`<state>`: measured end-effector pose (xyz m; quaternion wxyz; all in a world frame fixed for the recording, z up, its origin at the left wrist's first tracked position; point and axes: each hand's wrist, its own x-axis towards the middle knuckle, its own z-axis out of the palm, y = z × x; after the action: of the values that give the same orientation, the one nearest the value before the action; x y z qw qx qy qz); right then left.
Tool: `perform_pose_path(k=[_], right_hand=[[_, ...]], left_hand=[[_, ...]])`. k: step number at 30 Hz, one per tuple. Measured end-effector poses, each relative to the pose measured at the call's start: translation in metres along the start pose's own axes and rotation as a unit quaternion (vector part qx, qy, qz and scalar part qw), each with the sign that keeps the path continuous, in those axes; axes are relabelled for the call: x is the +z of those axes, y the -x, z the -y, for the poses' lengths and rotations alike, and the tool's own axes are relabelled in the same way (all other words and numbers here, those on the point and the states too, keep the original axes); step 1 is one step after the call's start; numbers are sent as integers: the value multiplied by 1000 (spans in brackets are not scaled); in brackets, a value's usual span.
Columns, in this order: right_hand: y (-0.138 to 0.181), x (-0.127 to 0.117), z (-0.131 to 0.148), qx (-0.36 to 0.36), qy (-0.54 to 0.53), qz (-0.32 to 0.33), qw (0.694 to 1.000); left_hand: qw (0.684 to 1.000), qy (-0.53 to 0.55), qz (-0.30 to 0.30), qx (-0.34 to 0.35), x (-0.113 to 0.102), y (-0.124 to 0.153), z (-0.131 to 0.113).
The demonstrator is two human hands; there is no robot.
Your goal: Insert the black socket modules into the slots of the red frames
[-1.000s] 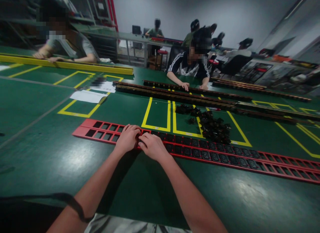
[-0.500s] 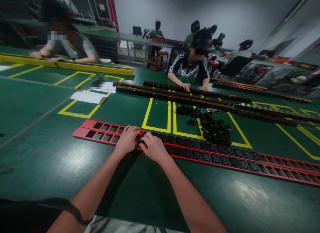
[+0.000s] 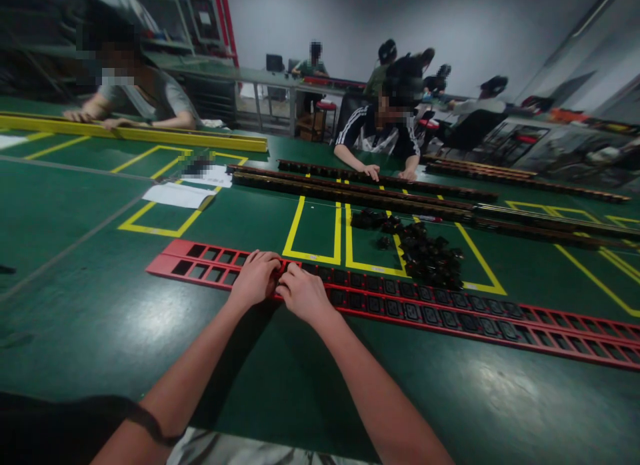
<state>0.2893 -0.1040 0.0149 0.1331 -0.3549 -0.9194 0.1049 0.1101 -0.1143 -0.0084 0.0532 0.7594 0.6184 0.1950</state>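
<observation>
Two long red slotted strips lie side by side across the green table, many slots filled with black socket inserts, the leftmost slots bare. My left hand and my right hand rest close together on the strips, fingers curled and pressed down on them. What lies under the fingertips is hidden. A heap of loose black socket inserts sits just beyond the strips to the right of my hands.
Long dark strips and a yellow rail lie farther back, with papers at left. Yellow lines mark boxes on the table. Across it, a person in a striped jacket and another at far left work; more people sit behind.
Both hands stay pressed on the red strips at the same spot. Only the camera view has shifted slightly.
</observation>
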Motion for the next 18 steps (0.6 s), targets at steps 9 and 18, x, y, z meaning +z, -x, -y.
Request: perform_pose_path(k=[9, 18], right_hand=[[4, -4, 8, 22, 27, -2, 999], [20, -1, 5, -42, 86, -45, 994]], left_hand=[[1000, -13, 1, 6, 2, 1, 3], [1000, -18, -8, -6, 4, 0, 2]])
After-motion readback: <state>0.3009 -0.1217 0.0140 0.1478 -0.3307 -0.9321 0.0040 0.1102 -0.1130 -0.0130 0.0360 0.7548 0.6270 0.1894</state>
